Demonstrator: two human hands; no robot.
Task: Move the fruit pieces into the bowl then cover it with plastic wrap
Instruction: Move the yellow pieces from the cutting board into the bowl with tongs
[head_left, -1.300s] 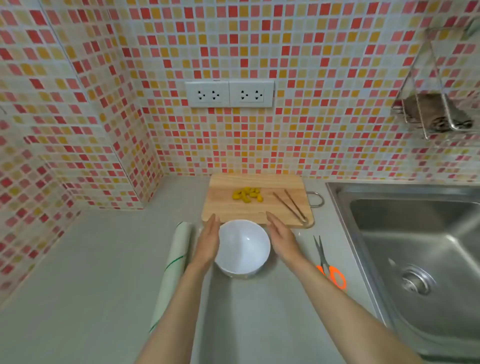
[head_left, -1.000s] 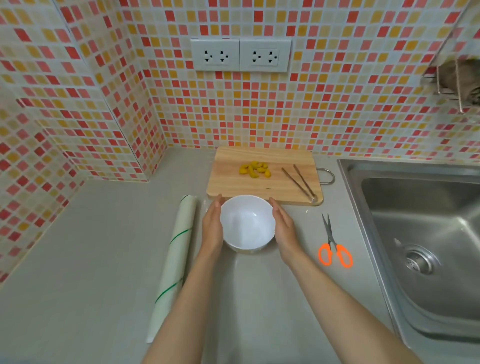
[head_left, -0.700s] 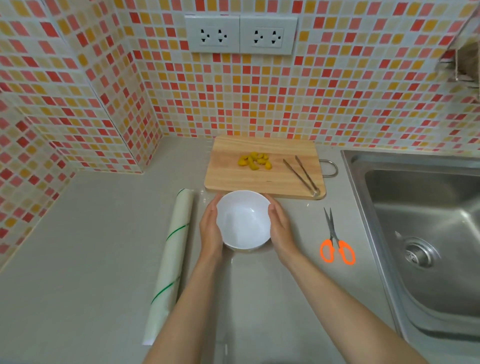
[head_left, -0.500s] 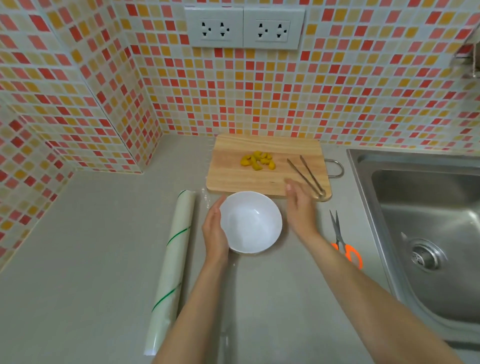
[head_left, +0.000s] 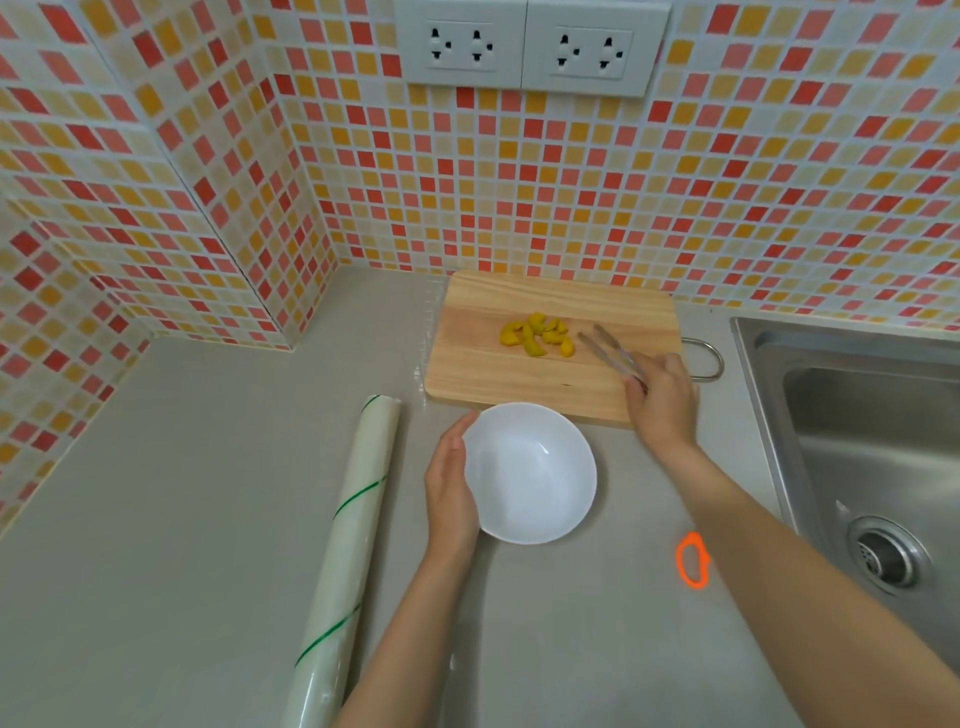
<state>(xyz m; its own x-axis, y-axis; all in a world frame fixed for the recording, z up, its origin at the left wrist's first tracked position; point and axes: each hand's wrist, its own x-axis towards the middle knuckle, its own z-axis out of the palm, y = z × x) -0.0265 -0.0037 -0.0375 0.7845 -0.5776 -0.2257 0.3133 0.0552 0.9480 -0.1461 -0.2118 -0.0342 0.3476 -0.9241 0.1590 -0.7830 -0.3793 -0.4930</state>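
Fruit pieces (head_left: 540, 338) lie mid-board, tongs (head_left: 610, 351) beside, bowl (head_left: 530, 473) at its near edge.

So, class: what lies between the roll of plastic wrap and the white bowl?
In the head view, the left hand lies there, cupped against the side of the white bowl; bare counter separates it from the roll of plastic wrap.

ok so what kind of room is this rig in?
Most likely a home kitchen: a steel sink set into the counter, mosaic-tiled backsplash with wall sockets, and a wooden cutting board with fruit pieces on it.
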